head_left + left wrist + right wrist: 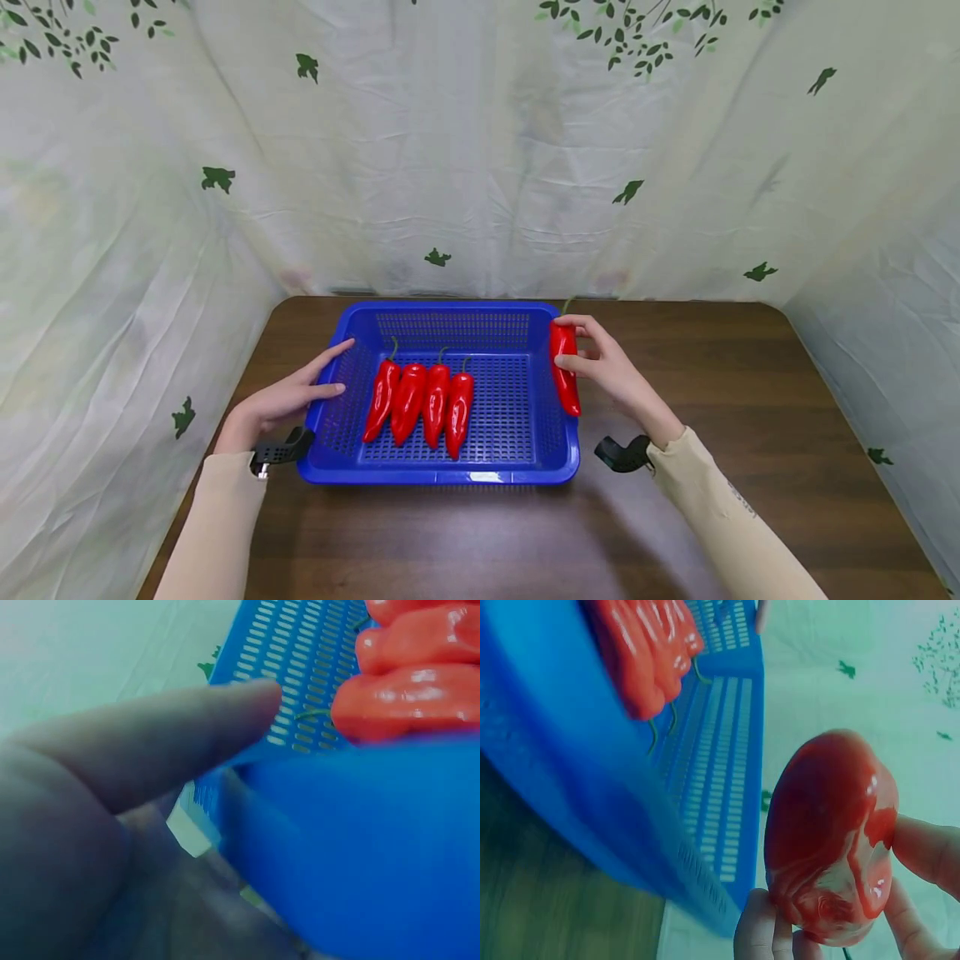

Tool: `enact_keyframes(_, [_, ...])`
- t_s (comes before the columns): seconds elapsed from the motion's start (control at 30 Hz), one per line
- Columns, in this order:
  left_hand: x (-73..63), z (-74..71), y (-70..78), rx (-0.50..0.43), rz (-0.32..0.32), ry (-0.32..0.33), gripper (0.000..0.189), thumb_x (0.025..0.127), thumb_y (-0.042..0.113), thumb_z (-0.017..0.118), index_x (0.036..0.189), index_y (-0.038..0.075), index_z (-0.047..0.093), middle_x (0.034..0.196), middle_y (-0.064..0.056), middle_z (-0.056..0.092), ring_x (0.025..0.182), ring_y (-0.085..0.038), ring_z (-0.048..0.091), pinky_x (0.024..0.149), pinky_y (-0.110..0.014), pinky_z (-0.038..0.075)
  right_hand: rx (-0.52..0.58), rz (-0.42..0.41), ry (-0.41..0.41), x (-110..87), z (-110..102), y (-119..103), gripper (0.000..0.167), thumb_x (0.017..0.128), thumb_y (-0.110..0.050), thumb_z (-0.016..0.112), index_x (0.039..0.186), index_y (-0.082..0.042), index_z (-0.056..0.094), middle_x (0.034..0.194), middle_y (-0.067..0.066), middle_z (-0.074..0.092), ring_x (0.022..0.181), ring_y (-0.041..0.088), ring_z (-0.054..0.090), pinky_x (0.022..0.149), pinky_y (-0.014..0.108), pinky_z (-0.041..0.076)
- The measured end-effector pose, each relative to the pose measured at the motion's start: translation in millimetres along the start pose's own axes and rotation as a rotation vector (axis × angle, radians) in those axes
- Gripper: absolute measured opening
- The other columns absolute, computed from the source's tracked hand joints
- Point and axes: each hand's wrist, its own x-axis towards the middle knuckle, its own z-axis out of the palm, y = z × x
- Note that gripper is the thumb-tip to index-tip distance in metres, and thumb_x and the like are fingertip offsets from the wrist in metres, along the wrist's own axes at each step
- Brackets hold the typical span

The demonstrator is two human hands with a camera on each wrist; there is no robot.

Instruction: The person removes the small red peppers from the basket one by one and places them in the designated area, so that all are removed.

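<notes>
My right hand grips a long red chili pepper between thumb and fingers. It hangs upright over the right rim of a blue plastic basket, its green stem upward. The right wrist view shows the held pepper's glossy, rounded body close up. My left hand holds the basket's left rim, thumb and index finger stretched over the edge; the other fingers are hidden by the rim. Several more red peppers lie side by side in the basket, left of its middle, stems toward the far wall.
The basket has slotted sides and stands on a brown wooden table. Behind and beside the table hangs a pale curtain with green leaf prints. A black strap device sits at my right wrist, another at my left.
</notes>
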Motion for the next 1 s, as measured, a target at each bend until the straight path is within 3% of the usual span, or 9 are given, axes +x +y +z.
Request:
enact_keyframes(0.43, [4.2,-4.9,7.5,-0.009,-0.041,-0.034,0.082,0.098,0.01,0.051,0.153,0.033,-0.006,0.153,-0.028,0.001,0.12,-0.048,0.046,0.087,-0.055,0.047,-0.004,0.049,0.082,-19.2,-34,11,0.054,0.092,-0.008,0.059,0.141,-0.009,0.037,0.137,0.022,0.032,0.106,0.04,0.049,0.083,0.042,0.052])
enact_keyframes(0.67, [6.4,-8.0,3.2,-0.039,-0.055,-0.051,0.085,0.098,0.006,0.05,0.153,0.035,-0.007,0.153,-0.025,-0.001,0.123,-0.049,0.042,0.089,-0.054,0.046,0.021,0.072,0.109,-26.8,-45,24,0.055,0.093,-0.011,0.058,0.143,-0.008,0.033,0.138,0.023,0.031,0.114,0.041,0.044,0.08,0.036,0.053])
enact_keyframes(1.0, [2.9,-5.4,7.8,-0.075,-0.074,-0.073,0.085,0.098,0.004,0.049,0.152,0.035,-0.009,0.153,-0.025,-0.004,0.124,-0.052,0.039,0.09,-0.056,0.045,0.02,0.113,0.125,-31.8,-51,40,0.056,0.094,-0.013,0.058,0.143,-0.009,0.032,0.139,0.023,0.03,0.116,0.041,0.042,0.08,0.035,0.053])
